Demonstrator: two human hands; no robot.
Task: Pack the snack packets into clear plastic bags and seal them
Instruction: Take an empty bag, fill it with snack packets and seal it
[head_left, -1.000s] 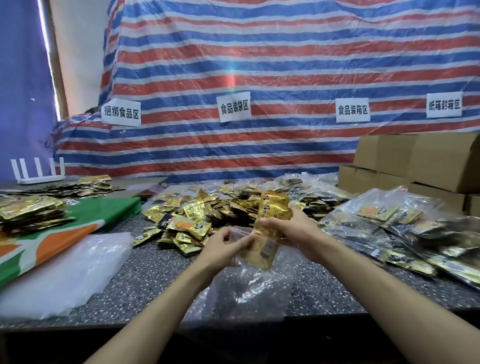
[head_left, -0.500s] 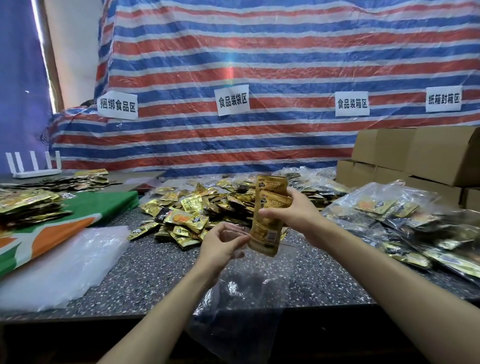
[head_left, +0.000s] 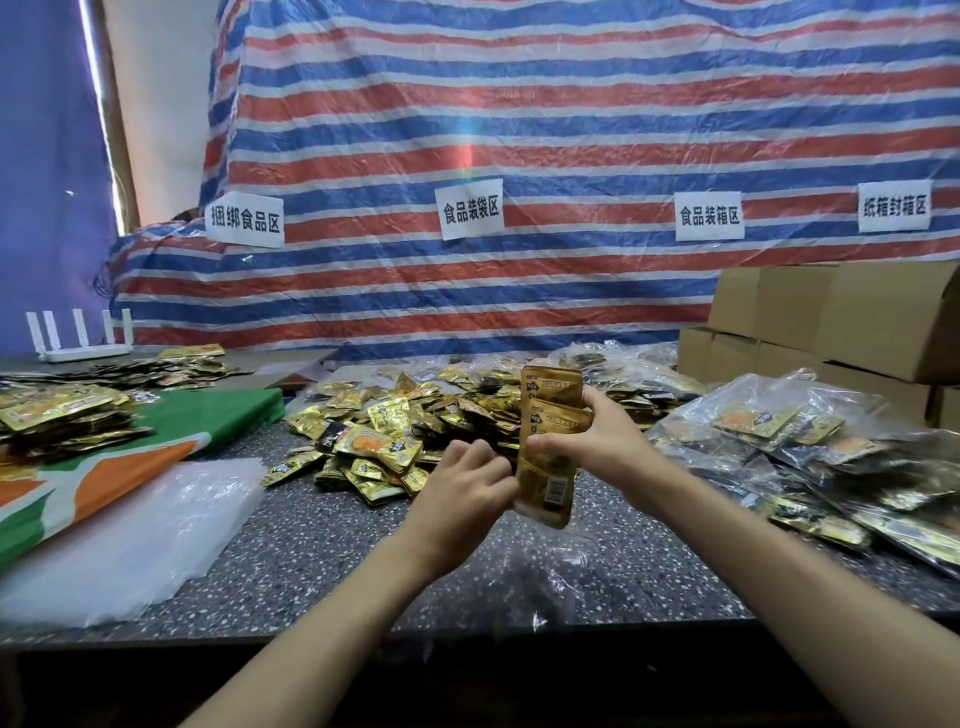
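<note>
On our far left the stack of empty bags (head_left: 130, 545) lies flat on the desk (head_left: 322, 561), well apart from the hands; we expect no trouble from it. Next comes the loose pile (head_left: 395, 431) of gold packets, just behind our left hand (head_left: 462, 488). A careless wrist could sweep some of them toward the desk edge.

The left hand's fingers (head_left: 488, 467) are curled and, as far as we can tell, pinch the rim of the clear bag (head_left: 530, 582), which hangs below the hands over the near edge of the desk. The film is faint, so we cannot see how wide the mouth stands. We see the main risk here: if the mouth is slack or half closed, the packets could catch on the rim, crumple the film, or slide down outside the bag.

The held packets (head_left: 545, 467) stand upright in the air, their lower end just beside the left hand. They are slightly fanned, one higher than the other, so one could slip free and drop. Our right hand (head_left: 608, 447) grips them, thumb in front and fingers curled behind. Glossy foil gives little purchase, we judge.

To the right the filled bags (head_left: 810, 457) lie heaped, near enough that a wide swing could nudge them.
</note>
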